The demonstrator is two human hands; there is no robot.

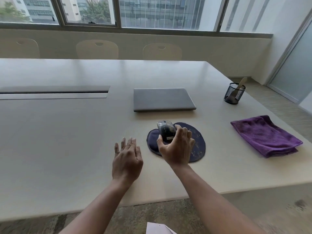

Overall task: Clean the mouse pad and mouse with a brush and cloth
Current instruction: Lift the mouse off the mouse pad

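A: Which step?
B: Clearing the round navy fabric mouse pad: right hand grasps the dark plastic mouse above it; left hand hovers, fingers relaxed.
A: Next?
B: Probably fetching the wooden-handled brush.

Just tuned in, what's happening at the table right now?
A person's right hand holds the mouse over the dark mouse pad, thumb on one side and fingers on the other. The left hand hovers open beside the pad, holding nothing. The purple cloth lies folded to the right, and the brush stands in the mesh cup. Neither is touched. A closed laptop sits behind the pad.
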